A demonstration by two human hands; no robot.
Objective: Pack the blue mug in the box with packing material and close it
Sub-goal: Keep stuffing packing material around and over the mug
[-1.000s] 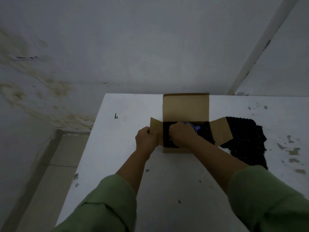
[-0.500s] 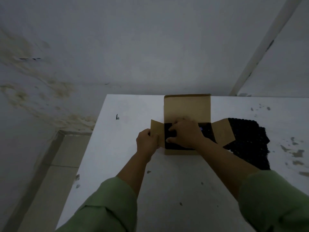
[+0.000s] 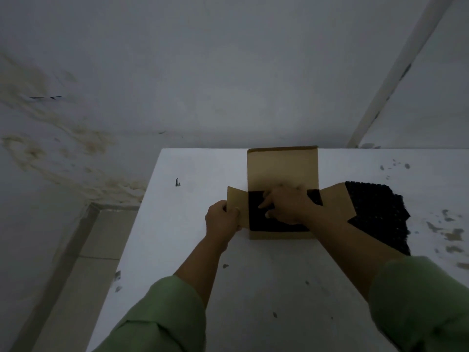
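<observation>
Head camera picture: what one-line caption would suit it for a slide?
Right hand presses dark packing material into an open brown cardboard box while left hand holds its side flap.

The scene is dim and flat, with a cool grey-blue cast and no clear light source or glare. Shadows are soft and faint. The black packing material (image 3: pixel 378 212) sinks into near-featureless darkness. The right hand (image 3: pixel 286 207) is slightly motion-blurred at the fingers. Wide-angle distortion bends the white table (image 3: pixel 253 275) edges and stretches the green sleeves (image 3: pixel 162 318) near the bottom corners.
</observation>
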